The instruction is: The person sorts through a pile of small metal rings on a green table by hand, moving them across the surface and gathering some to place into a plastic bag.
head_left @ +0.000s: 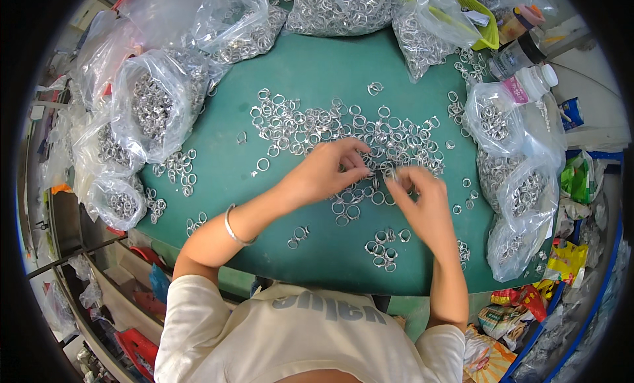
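Note:
A spread of several small silver metal rings (310,125) lies across the middle of a green table (330,72). My left hand (327,168) reaches over the near edge of that spread, fingers curled and pinching among the rings. My right hand (422,198) is close beside it, fingertips pinched on a small ring (391,174) held just above the table. A thin silver bangle (232,228) circles my left wrist. Small clusters of rings (383,247) lie nearer to me, below both hands.
Clear plastic bags full of rings ring the table: left (148,105), far side (343,10) and right (522,191). Plastic bottles (525,53) stand at the far right. Coloured wrappers (561,264) and clutter lie beyond the right edge. Shelving sits at the lower left.

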`<state>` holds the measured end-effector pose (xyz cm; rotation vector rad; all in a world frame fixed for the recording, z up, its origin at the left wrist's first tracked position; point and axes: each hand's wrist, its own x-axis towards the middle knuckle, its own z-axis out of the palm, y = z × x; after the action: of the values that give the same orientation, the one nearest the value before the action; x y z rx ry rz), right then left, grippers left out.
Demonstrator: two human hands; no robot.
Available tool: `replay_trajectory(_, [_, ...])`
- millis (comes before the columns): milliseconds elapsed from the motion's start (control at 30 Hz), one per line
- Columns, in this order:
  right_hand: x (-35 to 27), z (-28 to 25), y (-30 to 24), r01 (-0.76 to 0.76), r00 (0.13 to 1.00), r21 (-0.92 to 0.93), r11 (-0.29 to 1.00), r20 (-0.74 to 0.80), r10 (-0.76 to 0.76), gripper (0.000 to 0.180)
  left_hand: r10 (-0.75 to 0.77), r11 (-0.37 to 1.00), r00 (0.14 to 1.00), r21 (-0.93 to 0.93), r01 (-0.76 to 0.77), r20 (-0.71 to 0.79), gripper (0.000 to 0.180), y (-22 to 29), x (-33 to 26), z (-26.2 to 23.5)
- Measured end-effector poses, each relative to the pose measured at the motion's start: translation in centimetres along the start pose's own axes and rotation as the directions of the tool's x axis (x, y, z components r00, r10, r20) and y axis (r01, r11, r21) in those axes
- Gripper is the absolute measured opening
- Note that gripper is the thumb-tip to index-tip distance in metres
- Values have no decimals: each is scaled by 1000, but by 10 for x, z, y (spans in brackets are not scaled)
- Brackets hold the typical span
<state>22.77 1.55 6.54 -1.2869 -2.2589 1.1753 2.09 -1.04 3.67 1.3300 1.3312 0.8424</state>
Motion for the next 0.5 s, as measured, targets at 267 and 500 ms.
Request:
replay_trajectory(267, [-40, -9, 12, 193, 970, -236, 952, 191, -150, 23, 473, 716, 873, 630, -301, -120, 35, -18, 31, 7])
replay_trajectory(500, [37, -1, 48, 166, 938, -469, 868, -196, -286, 35, 431, 674, 901, 649, -353, 43, 15, -27, 68, 9])
